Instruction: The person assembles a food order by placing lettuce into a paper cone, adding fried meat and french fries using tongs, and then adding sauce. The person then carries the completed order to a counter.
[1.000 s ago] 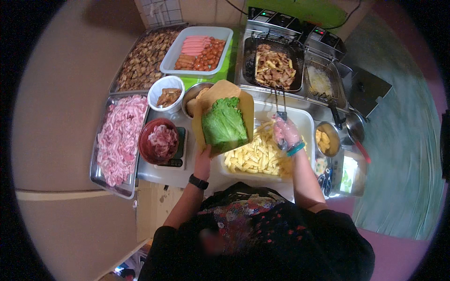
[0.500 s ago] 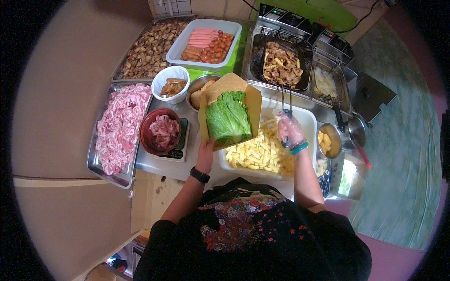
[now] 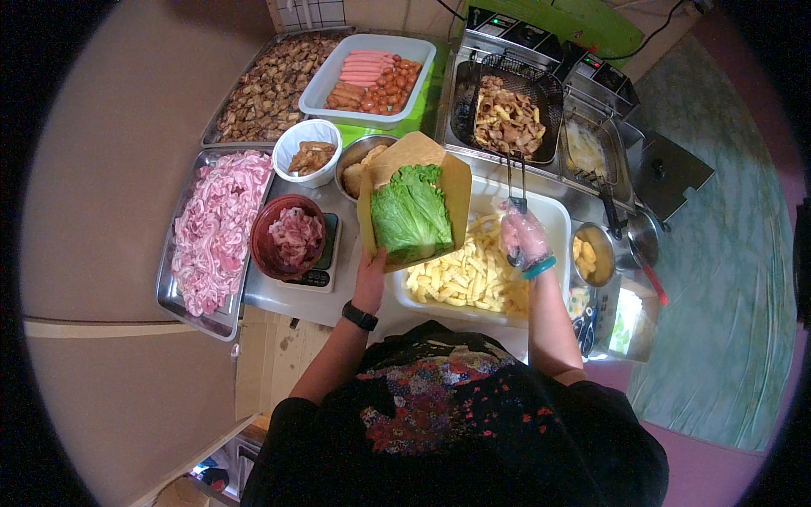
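- Left hand [image 3: 370, 272] gripped the brown paper box [image 3: 410, 152] at its near left corner; green lettuce [image 3: 411, 211] lay inside.
- Right hand [image 3: 525, 237], in clear glove, held tongs [image 3: 517, 205], tips toward the fry basket [image 3: 528, 74].
- Pale fries [image 3: 460, 279] sat in a white tub [image 3: 557, 218] beneath it.
- Fry basket contained browned meat [image 3: 505, 131].

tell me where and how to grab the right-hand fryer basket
Best gripped, I'd judge, by its black handle, coming from the near side, palm over the top. The handle juts past the front edge of the fryer, pointing toward the near side, while the wire basket sits down inside. The right hand holds tongs, so it would likely need freeing first.
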{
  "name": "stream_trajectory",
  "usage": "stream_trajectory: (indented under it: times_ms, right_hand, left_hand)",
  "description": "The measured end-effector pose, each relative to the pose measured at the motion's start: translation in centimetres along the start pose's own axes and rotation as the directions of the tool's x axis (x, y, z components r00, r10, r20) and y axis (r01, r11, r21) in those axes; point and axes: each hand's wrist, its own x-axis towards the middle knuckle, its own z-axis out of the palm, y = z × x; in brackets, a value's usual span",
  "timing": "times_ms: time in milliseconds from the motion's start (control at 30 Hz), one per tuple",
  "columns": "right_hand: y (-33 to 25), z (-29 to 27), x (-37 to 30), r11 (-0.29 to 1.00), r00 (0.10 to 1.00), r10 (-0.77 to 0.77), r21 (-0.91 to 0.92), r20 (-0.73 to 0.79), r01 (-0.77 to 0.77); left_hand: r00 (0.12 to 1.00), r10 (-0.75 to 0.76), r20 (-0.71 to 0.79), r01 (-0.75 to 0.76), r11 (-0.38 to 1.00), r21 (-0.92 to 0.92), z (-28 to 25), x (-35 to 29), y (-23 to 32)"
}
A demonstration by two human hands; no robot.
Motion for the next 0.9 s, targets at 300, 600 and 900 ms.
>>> stream_trajectory:
  times_ms: [300, 600, 900]
  right_hand:
    - [-0.2, -0.3, 0.0, 0.999, 1.0, 0.006, -0.034, 0.016, -0.006]
    - [0.1, -0.5, 0.2, 0.999, 1.0, -0.005, -0.036, 0.007, 0.005]
    - [0.0, -0.7, 0.3, 0.999, 1.0, 0.024, -0.032, 0.0, -0.024]
  left_hand:
    - [0.992, 0.127, 0.0, -0.124, 0.969, 0.213, -0.2, -0.1, -0.4]
    - [0.999, 0.007, -0.046, -0.002, 0.995, 0.099, 0.9, -0.6, 1.6]
    - [0.995, 0.091, -0.049, -0.075, 0.962, 0.264, -0.2, -0.1, 0.5]
